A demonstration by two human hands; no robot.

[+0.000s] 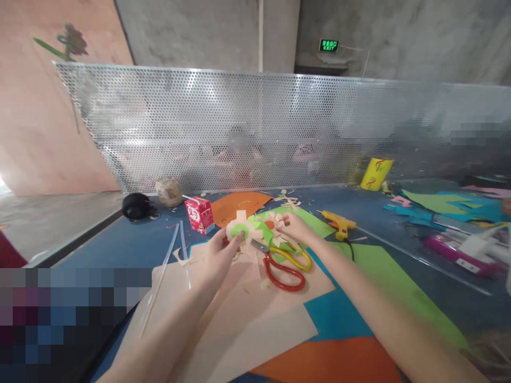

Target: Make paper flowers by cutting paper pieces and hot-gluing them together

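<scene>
My left hand point(223, 249) is closed on a cream paper flower point(241, 217) with a green round centre, thumb on its face. Fringed edges show on the flower's left side. To its right, my right hand point(298, 229) is closed, fingertips pinched by a second paper flower point(270, 224) with an orange centre and green paper around it. What the right fingertips grip is too small to make out. Between the forearms lie scissors point(284, 276) with one red and one yellow handle, blades pointing at the left hand's flower.
Cream sheets point(223, 319), an orange sheet point(331, 359) and a green sheet point(399, 287) cover the blue table. A red drink box point(200, 215) stands left; a yellow glue gun point(338, 223) lies right, its cord trailing. A perforated metal screen point(191, 122) borders the back.
</scene>
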